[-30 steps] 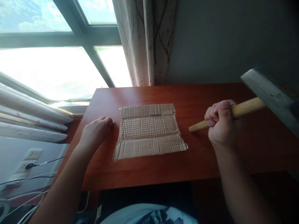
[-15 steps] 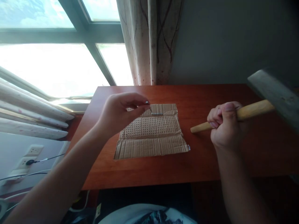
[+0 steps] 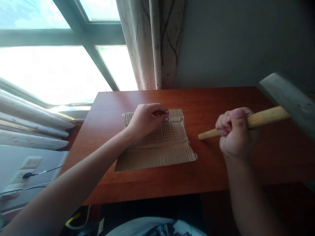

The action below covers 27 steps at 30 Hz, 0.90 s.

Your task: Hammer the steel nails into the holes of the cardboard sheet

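My left hand (image 3: 149, 119) is over the upper part of a flat piece of cardboard (image 3: 152, 157) full of small punched holes. Its thumb and forefinger pinch a nail (image 3: 167, 112), of which only a small shiny head shows. The hand covers the upper middle of the cardboard. My right hand (image 3: 235, 129) is wrapped round the wooden handle of a hammer (image 3: 267, 117), raised to the right of the cardboard. The hammer's big grey head points to the right and is cut off by the picture's edge.
The cardboard lies on a reddish-brown wooden table (image 3: 169, 182). A window (image 3: 44, 75) and curtains (image 3: 147, 49) stand behind and to the left. Wall sockets with a plug (image 3: 26, 175) and cables are at the lower left. A dark wall rises behind the table.
My left hand has moved to the right across the cardboard with the nail, now covering the small row of metal pieces seen before. The right hand keeps the hammer in nearly the same place.
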Each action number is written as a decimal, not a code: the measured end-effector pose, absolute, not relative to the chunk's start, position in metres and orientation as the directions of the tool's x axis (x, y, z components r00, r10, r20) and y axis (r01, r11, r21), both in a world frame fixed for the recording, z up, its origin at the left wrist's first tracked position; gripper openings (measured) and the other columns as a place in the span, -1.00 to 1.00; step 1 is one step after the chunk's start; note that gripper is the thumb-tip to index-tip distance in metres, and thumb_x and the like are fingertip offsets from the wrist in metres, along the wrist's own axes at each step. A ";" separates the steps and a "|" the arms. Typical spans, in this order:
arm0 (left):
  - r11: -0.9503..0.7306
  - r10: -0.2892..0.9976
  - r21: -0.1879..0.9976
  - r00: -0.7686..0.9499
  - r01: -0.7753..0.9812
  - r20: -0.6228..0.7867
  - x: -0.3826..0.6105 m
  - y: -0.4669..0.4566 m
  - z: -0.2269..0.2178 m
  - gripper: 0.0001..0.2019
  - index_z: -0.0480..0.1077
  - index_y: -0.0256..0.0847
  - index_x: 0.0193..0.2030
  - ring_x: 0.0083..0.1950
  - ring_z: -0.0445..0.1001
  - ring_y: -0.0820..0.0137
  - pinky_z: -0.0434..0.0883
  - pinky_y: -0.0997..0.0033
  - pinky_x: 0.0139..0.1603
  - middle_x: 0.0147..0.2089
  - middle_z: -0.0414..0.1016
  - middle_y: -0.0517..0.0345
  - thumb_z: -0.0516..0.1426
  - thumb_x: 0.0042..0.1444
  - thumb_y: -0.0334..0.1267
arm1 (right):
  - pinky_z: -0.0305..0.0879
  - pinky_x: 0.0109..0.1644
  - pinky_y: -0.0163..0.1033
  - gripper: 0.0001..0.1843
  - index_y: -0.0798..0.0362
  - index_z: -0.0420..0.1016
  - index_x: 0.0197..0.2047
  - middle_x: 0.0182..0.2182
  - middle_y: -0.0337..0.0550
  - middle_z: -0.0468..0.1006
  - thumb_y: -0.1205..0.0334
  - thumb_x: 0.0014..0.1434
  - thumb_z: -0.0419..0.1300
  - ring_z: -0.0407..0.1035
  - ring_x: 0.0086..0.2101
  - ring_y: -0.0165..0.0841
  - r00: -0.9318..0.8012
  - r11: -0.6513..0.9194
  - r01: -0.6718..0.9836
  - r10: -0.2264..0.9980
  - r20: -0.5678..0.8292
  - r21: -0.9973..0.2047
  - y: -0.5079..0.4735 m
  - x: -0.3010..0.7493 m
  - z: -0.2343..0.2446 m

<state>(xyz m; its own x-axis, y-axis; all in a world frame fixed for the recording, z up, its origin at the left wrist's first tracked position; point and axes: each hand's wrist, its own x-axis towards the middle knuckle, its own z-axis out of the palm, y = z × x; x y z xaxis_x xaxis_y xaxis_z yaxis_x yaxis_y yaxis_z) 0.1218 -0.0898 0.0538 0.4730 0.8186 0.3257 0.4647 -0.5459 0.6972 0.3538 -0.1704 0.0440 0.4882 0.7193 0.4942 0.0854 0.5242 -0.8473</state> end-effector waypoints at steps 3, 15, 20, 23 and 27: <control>-0.558 0.810 0.693 0.484 0.458 0.332 0.122 -0.089 0.052 -0.90 0.56 -0.25 -0.28 -0.35 0.55 0.44 0.48 0.46 -0.26 -0.34 0.63 0.15 0.22 0.14 -0.30 | -0.10 -0.66 -0.33 -0.50 -0.01 0.11 -0.57 -0.70 -0.42 0.09 0.02 0.24 0.27 -0.02 -0.70 -0.54 0.477 0.508 0.096 0.731 0.488 -0.856 -0.171 0.354 0.044; -0.583 0.794 0.678 0.490 0.447 0.359 0.122 -0.088 0.045 -0.93 0.57 -0.24 -0.28 -0.36 0.54 0.47 0.46 0.51 -0.26 -0.33 0.64 0.17 0.22 0.13 -0.35 | -0.14 -0.67 -0.31 -0.54 0.00 0.18 -0.56 -0.68 -0.41 0.11 0.09 0.25 0.28 -0.01 -0.70 -0.54 0.463 0.551 0.046 0.727 0.507 -0.833 -0.170 0.355 0.045; -0.592 0.790 0.667 0.489 0.453 0.369 0.123 -0.088 0.043 -0.93 0.57 -0.24 -0.28 -0.37 0.53 0.49 0.44 0.52 -0.27 -0.34 0.64 0.19 0.23 0.13 -0.36 | -0.16 -0.68 -0.30 -0.54 0.00 0.18 -0.57 -0.70 -0.41 0.10 0.09 0.24 0.28 -0.01 -0.71 -0.54 0.468 0.542 0.047 0.730 0.497 -0.839 -0.170 0.355 0.046; -0.602 0.785 0.649 0.494 0.465 0.374 0.123 -0.088 0.043 -0.93 0.58 -0.23 -0.28 -0.37 0.53 0.48 0.43 0.52 -0.28 -0.34 0.64 0.20 0.23 0.13 -0.37 | -0.16 -0.68 -0.31 -0.54 -0.01 0.16 -0.57 -0.70 -0.41 0.10 0.09 0.24 0.28 -0.01 -0.71 -0.53 0.465 0.538 0.065 0.729 0.502 -0.841 -0.171 0.355 0.046; -0.616 0.777 0.624 0.501 0.482 0.381 0.123 -0.087 0.044 -0.93 0.58 -0.22 -0.28 -0.37 0.55 0.47 0.42 0.50 -0.28 -0.33 0.65 0.20 0.23 0.13 -0.36 | -0.12 -0.67 -0.31 -0.53 -0.01 0.13 -0.55 -0.69 -0.42 0.09 0.05 0.25 0.26 0.00 -0.70 -0.54 0.463 0.511 0.094 0.737 0.492 -0.854 -0.171 0.355 0.046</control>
